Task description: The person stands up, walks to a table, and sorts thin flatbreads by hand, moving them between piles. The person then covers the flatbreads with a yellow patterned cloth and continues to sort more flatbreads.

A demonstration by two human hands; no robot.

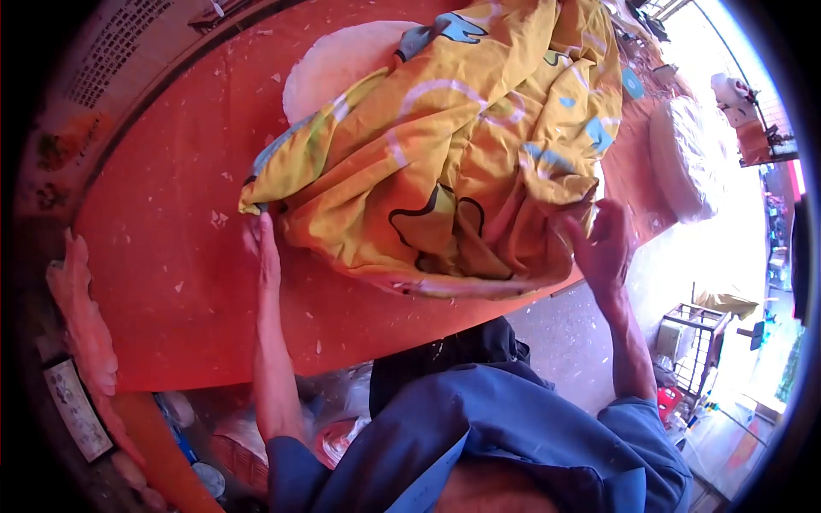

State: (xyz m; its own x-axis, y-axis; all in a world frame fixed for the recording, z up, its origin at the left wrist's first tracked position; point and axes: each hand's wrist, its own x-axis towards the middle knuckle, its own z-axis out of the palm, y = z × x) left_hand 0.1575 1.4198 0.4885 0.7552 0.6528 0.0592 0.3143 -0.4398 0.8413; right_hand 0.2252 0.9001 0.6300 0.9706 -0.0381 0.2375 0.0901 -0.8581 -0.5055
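1. The bare table (162, 256) to the left of the left hand (267, 248) is free, with only small white flecks on it.
2. The bunched yellow cover (445, 154) fills the middle, reaching from one hand to the other.
3. A white pad (342, 60) blocks the far side behind the cover.
4. Beyond the right hand (603, 248) the table edge is near, and a white bundle (684, 162) takes up that end.
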